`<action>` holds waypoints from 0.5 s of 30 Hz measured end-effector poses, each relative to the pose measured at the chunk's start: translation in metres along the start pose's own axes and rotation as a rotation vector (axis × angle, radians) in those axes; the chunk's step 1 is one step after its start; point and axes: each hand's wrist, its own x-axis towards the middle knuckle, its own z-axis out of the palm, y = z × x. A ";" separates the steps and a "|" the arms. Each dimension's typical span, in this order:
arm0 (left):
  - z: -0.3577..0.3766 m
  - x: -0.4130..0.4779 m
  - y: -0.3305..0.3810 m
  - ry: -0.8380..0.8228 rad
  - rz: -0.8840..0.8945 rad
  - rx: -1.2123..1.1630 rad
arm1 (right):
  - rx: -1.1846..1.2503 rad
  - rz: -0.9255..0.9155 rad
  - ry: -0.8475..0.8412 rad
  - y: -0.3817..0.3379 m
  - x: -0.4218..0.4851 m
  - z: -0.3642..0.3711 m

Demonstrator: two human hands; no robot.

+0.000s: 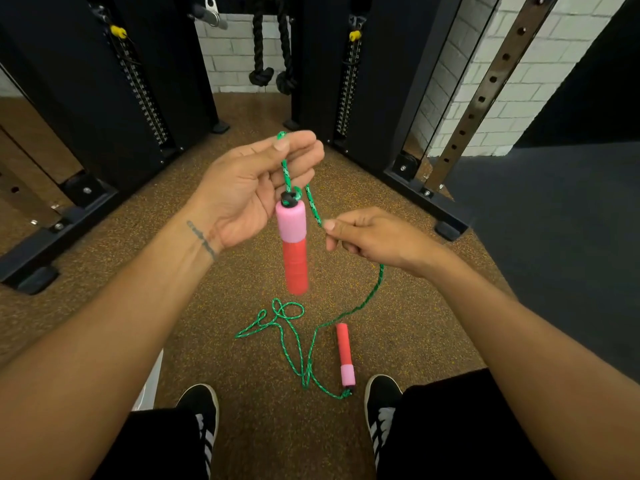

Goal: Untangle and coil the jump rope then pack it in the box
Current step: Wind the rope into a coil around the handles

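The left hand (252,192) is up in the air with its fingers curled. Its thumb and fingers pinch the green jump rope (372,289) just above the first handle (293,251). That handle is pink on top and red below, and it hangs straight down from the rope.

The right hand (377,239) is lower and just beside the handle. Its fingers are curled, and it pinches the same rope a little way along. From there the rope drops to the floor (207,271) and lies in loose, messy loops. The second handle (344,351) lies flat on the floor between two black shoes (202,410).

The floor is brown with little specks. Big black gym frames (86,98) stand on both sides. Behind them is a white brick wall (235,53), and thick black ropes (259,46) hang in front of it.
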 end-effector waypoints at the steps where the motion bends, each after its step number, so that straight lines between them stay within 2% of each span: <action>1: 0.001 0.000 -0.001 0.002 -0.004 0.080 | -0.030 -0.017 -0.004 -0.001 0.000 0.001; 4: 0.007 -0.001 -0.004 0.003 0.000 0.462 | -0.166 -0.033 0.022 -0.005 -0.001 0.004; 6: 0.008 -0.002 -0.006 0.005 -0.020 0.556 | -0.228 -0.041 0.065 -0.007 -0.001 0.006; 11: 0.009 -0.002 -0.004 -0.021 -0.066 0.537 | -0.357 -0.024 0.143 -0.006 0.001 0.008; 15: 0.012 -0.001 -0.004 -0.030 -0.113 0.299 | -0.403 -0.037 0.113 -0.008 0.002 0.012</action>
